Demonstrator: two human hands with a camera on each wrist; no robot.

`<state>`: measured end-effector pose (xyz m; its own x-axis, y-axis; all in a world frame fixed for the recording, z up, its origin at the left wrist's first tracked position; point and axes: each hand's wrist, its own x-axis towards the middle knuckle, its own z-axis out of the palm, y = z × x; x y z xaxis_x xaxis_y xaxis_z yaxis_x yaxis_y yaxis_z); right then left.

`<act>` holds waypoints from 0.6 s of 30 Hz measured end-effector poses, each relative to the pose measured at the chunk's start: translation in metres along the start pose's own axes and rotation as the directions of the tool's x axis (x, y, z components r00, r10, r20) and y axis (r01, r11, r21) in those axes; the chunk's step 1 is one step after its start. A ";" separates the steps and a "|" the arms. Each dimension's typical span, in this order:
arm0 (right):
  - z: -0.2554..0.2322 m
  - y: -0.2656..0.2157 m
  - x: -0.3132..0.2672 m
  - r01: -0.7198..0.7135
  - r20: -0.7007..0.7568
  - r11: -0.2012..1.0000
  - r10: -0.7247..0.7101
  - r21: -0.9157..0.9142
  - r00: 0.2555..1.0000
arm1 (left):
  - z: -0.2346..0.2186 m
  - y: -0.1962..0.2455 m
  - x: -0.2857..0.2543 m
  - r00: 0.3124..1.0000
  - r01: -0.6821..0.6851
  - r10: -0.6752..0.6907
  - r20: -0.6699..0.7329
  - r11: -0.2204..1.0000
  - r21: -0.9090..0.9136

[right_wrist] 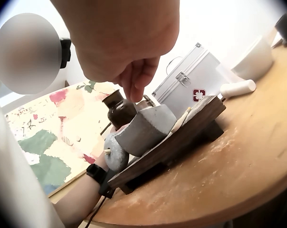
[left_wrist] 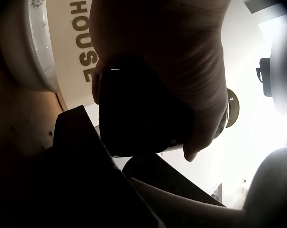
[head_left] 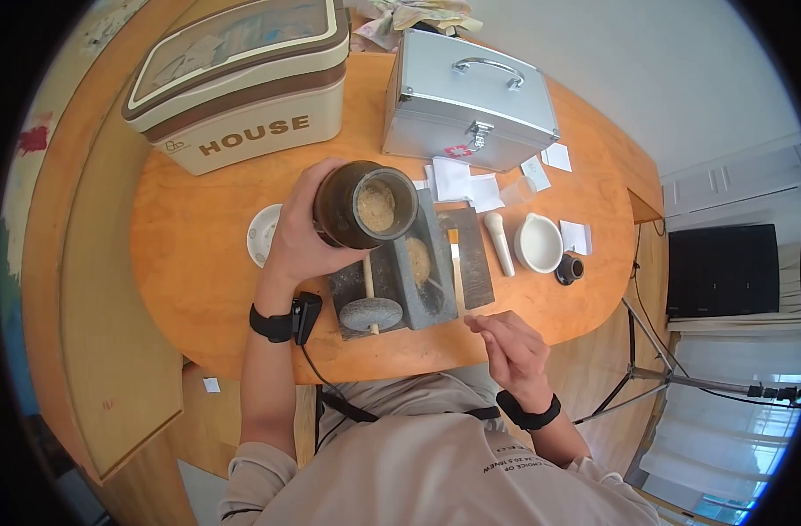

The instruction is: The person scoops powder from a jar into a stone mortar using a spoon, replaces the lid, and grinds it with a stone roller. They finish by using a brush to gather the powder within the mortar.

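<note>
Left grip (head_left: pixel 299 232) wrapped round the brown powder jar (head_left: pixel 365 206), tipped over the stone grinding trough (head_left: pixel 422 263); some powder's in already. Right grip (head_left: pixel 510 346) loose, holding nothing.

The person wears a beige top (head_left: pixel 435 473) with sleeves pushed up above the elbows and a line of small dark print at the lower right of the head view. A dark strap (head_left: pixel 400 412) crosses the chest. Each wrist carries a black band: the left band (head_left: pixel 271 324) holds a small black camera block (head_left: pixel 306 316) with a thin black cable (head_left: pixel 317 373) trailing toward the body; the right band (head_left: pixel 528 412) sits lower right. Both hands are bare.
</note>
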<state>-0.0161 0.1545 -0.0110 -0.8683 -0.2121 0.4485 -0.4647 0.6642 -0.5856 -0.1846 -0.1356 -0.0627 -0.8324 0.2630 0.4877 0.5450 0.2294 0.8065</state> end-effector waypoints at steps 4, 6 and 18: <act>0.001 0.002 0.002 -0.055 -0.058 0.998 0.056 0.007 0.997 | -0.001 0.001 -0.001 1.000 0.001 -0.001 -0.002 1.000 0.009; 0.000 0.004 0.002 -0.006 0.010 1.000 0.006 0.030 1.000 | 0.000 0.003 0.001 1.000 -0.002 0.002 -0.004 1.000 0.015; 0.005 0.012 0.013 -0.064 -0.051 0.998 0.065 0.019 0.997 | 0.000 -0.002 -0.001 1.000 -0.007 0.007 0.003 1.000 -0.013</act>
<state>-0.0334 0.1558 -0.0155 -0.8866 -0.1316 0.4434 -0.4113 0.6628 -0.6257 -0.1850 -0.1365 -0.0643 -0.8280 0.2680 0.4926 0.5498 0.2149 0.8072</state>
